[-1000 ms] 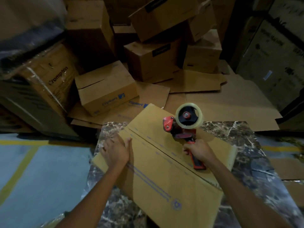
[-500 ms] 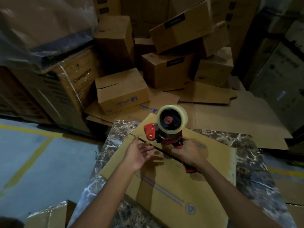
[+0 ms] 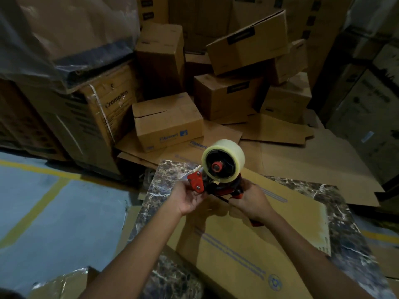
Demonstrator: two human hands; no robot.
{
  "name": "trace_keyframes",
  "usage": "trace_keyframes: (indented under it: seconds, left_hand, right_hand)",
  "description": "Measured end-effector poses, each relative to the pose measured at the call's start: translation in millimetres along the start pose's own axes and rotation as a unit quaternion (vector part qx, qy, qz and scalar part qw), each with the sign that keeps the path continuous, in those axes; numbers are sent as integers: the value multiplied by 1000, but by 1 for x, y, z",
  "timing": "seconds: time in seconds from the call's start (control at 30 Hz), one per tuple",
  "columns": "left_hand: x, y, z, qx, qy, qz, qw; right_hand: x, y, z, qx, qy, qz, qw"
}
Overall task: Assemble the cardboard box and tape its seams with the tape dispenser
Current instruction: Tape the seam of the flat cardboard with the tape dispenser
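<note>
Where the frame begins at the left, a grey-blue floor (image 3: 64, 212) with yellow painted lines fills the lower left, and above it, in the upper left, stands a large carton (image 3: 108, 108) under a clear plastic sheet (image 3: 43, 39). Just right of that carton, in the upper middle of the frame, a smaller closed carton with blue print (image 3: 166, 124) rests on flattened cardboard, with a stack of brown cartons (image 3: 237, 72) piled behind it.

In the middle of the frame, the left hand (image 3: 187, 199) is raised above the dark marbled worktop (image 3: 164, 180), its fingers pinching at the red front guard of the tape dispenser (image 3: 216, 180); whether they grip the guard or the tape end there cannot be told. The dispenser is held in the air, above the far part of the cardboard box (image 3: 248, 244), with its roll of clear tape (image 3: 224, 160) uppermost and turned toward the camera.

Just to the right, the right hand (image 3: 250, 201) is clenched around the dispenser's red handle, whose lower end shows below the palm. The cardboard box lies flat on the worktop under both forearms, reaching from the centre toward the lower right of the frame, blue printed lines and a round mark on its upper face. At the far right, dark tall cartons (image 3: 367, 104) stand along the edge.
</note>
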State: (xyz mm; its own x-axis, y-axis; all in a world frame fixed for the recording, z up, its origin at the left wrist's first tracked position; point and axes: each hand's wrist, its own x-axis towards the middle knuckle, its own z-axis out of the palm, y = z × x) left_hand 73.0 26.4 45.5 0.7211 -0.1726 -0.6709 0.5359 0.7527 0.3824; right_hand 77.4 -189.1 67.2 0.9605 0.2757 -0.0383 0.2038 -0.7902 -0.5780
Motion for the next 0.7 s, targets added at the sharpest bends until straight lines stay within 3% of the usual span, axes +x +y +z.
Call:
trace_keyframes:
  seconds: [0.1,0.3,0.37,0.47,0.53,0.7]
  left_hand:
    - [4,13,-7,-2,-39,-1,999]
    - [21,33,-13,199,-18,67,977]
    - [23,42,-16,276,-14,105,955]
    - [28,60,-20,449,36,183,874]
    - [34,72,-27,502,44,216,836]
    - [60,99,-59,501,6,226,835]
  right_hand:
    - [11,-2,6,-34,16,-16,999]
    - [28,-5,20,-67,17,-28,997]
    - [33,-8,24,-66,14,-18,998]
    - [35,-16,24,-35,-5,5,999]
    - [37,-19,24,-35,-21,6,999]
    - [40,0,30,-28,-35,42,998]
